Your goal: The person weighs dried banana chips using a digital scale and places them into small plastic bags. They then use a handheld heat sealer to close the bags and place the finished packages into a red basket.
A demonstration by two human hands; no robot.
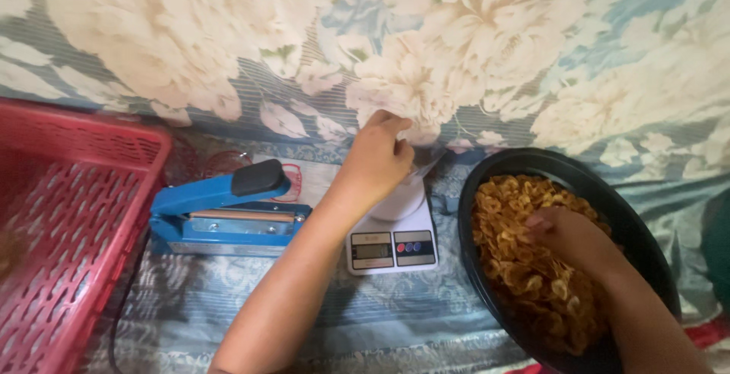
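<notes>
Left hand [378, 157] pinches a clear bag [423, 163] upright over the white scale [392, 237]. Right hand [566, 237], just right of it, is curled into golden chips [532, 283] in the black bowl [639, 229]; grip hidden.

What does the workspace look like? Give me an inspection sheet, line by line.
Surface: floral cloth, patterned fabric behind.
Job's things: black bowl of fried chips; white kitchen scale; clear bag.
Clutter: blue heat sealer; red basket.
Hands: left hand pinches the bag over the scale; right hand is in the chips, fingers hidden.
Cables: dark cord beside the basket.
Surroundings: nothing seen.
</notes>
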